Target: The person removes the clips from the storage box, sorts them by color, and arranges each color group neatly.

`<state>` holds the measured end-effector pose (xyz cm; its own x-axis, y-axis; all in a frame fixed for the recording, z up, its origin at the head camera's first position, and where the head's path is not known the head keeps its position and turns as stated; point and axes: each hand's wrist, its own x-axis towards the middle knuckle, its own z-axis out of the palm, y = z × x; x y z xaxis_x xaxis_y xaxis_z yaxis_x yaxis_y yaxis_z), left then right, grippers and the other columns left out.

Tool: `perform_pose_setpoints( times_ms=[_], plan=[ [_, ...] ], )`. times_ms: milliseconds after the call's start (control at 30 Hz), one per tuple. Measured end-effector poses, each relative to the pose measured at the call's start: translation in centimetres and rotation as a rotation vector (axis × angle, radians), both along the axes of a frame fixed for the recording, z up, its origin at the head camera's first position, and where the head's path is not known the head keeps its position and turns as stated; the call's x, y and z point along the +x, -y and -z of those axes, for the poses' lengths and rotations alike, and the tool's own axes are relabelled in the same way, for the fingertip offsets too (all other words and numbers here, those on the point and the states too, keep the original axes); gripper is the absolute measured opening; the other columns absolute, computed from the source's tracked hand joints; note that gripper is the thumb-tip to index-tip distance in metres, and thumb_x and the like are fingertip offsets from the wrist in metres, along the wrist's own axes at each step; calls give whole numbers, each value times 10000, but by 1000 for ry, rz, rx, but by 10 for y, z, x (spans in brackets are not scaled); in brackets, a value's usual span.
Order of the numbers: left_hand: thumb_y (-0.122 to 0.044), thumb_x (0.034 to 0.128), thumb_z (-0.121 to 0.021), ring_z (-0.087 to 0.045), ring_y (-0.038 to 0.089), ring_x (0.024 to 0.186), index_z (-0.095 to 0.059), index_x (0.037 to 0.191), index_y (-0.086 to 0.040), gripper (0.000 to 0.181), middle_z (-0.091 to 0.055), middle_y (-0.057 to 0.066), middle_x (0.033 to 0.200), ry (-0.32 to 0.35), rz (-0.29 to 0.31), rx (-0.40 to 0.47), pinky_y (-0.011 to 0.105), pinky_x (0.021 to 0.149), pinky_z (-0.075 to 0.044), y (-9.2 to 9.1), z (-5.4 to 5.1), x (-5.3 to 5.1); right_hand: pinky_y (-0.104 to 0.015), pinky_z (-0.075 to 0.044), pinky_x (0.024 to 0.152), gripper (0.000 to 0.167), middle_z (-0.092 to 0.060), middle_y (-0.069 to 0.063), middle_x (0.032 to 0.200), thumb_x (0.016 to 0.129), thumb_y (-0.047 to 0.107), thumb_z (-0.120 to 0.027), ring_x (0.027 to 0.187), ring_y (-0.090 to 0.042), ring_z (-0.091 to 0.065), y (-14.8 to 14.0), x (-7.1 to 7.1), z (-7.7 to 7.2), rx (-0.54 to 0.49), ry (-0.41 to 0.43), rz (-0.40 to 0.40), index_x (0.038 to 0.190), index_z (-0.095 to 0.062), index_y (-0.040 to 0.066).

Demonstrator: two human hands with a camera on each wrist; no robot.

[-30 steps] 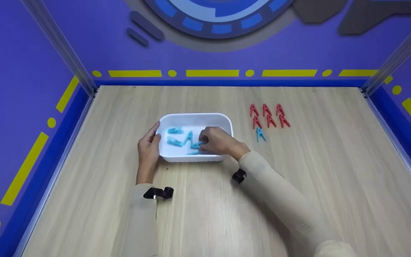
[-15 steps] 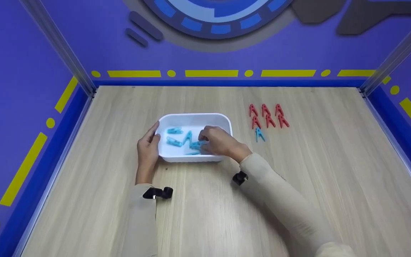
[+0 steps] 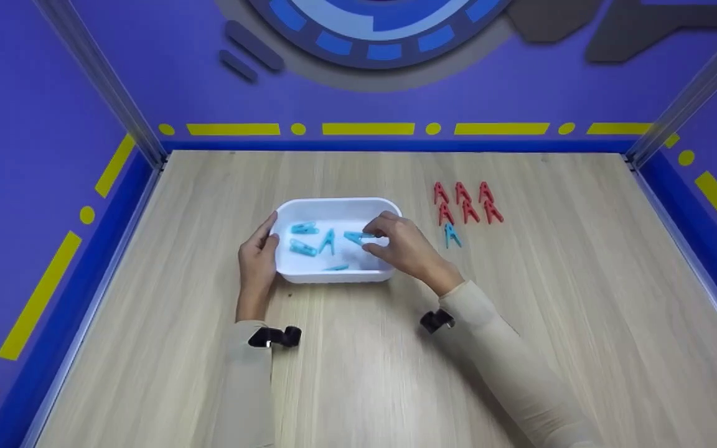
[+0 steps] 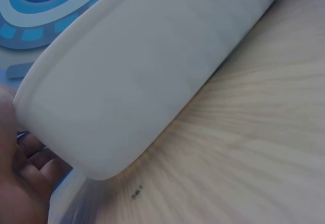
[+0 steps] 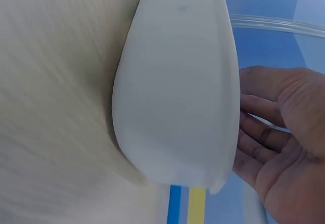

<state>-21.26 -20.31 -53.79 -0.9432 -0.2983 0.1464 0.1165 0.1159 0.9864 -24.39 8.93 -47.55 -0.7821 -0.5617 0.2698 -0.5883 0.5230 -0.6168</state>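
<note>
Wood-grain tabletop (image 3: pixel 346 386) bears a white tub (image 3: pixel 333 277), its left end gripped by the left hand (image 3: pixel 257 262). Within or just above the tub's right half, the right hand (image 3: pixel 411 250) pinches a light-blue clothespin (image 3: pixel 355 236) that juts leftward from the fingertips, long axis roughly sideways; red clothespins (image 3: pixel 468 211) and a lone blue clothespin (image 3: pixel 450 231) lie to the tub's right, nearer that hand.

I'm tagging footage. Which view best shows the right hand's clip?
The head view: looking into the white tub, it shows the blue clip pinched in the right hand. Neither wrist view shows the clip.
</note>
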Motion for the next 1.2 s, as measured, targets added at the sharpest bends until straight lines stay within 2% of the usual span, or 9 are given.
perform_pose_setpoints(
  times_ms=[167, 233, 267, 433, 500, 600, 733, 1067, 1200],
  plan=[
    [-9, 1090, -486, -404, 199, 1519, -560, 1523, -39, 440, -514, 75, 1592, 19, 1, -11, 283, 1236, -318, 0, 0, 0, -402, -617, 930, 246, -712, -159, 1102, 925, 46, -827, 1030, -289, -725, -15, 4, 1, -91, -39, 76, 1143, -751, -40],
    [-14, 1095, -479, -395, 198, 1524, -550, 1529, -41, 441, -503, 77, 1601, 21, 3, -13, 281, 1239, -310, 0, 0, 0, -406, -614, 941, 253, -707, -154, 1110, 926, 44, -825, 1039, -289, -718, -20, 5, 1, -112, -38, 108, 1153, -747, -39],
    [-4, 1094, -473, -389, 210, 1529, -542, 1531, -28, 443, -494, 93, 1608, 24, 5, -14, 287, 1243, -305, -1, -4, 2, -413, -612, 948, 258, -705, -152, 1109, 925, 42, -826, 1042, -290, -715, -23, 6, 1, -122, -37, 122, 1157, -746, -38],
    [7, 1094, -467, -386, 213, 1531, -535, 1531, -15, 443, -487, 97, 1611, 30, 4, -8, 285, 1243, -303, -2, -4, 2, -438, -604, 968, 275, -703, -144, 1113, 928, 51, -827, 1053, -289, -708, -38, 8, 2, -154, -32, 193, 1177, -744, -30],
    [-5, 1093, -478, -399, 196, 1522, -550, 1527, -32, 441, -503, 75, 1600, 21, -1, -13, 269, 1235, -311, 0, 1, 0, -455, -603, 969, 278, -708, -146, 1121, 928, 50, -827, 1056, -298, -711, -44, 9, 2, -162, -43, 221, 1182, -743, -25],
    [-5, 1089, -484, -401, 202, 1521, -559, 1521, -34, 439, -507, 85, 1597, 13, -1, -15, 272, 1235, -313, 0, 1, 0, -494, -596, 972, 285, -707, -156, 1136, 924, 30, -824, 1065, -336, -704, -54, 10, 4, -181, -58, 264, 1188, -733, -25],
    [4, 1085, -483, -404, 210, 1520, -562, 1516, -27, 439, -515, 94, 1589, 10, -5, -10, 271, 1234, -315, 0, 1, 0, -513, -594, 962, 282, -695, -182, 1138, 924, 7, -816, 1057, -375, -694, -67, 10, 7, -216, -83, 305, 1186, -724, -39],
    [4, 1078, -499, -413, 221, 1513, -576, 1509, -33, 440, -526, 91, 1580, 7, -11, 9, 298, 1235, -326, 0, 1, 1, -505, -597, 925, 274, -710, -182, 1106, 913, 25, -834, 1001, -331, -703, -101, 7, 15, -278, -133, 390, 1156, -738, -56],
    [-4, 1081, -500, -416, 215, 1512, -576, 1512, -42, 440, -525, 85, 1581, 10, -11, 14, 297, 1234, -327, 0, 1, 1, -531, -590, 923, 279, -718, -194, 1103, 896, -15, -835, 1001, -353, -715, -114, 7, 18, -292, -113, 423, 1147, -731, -75]
  ],
)
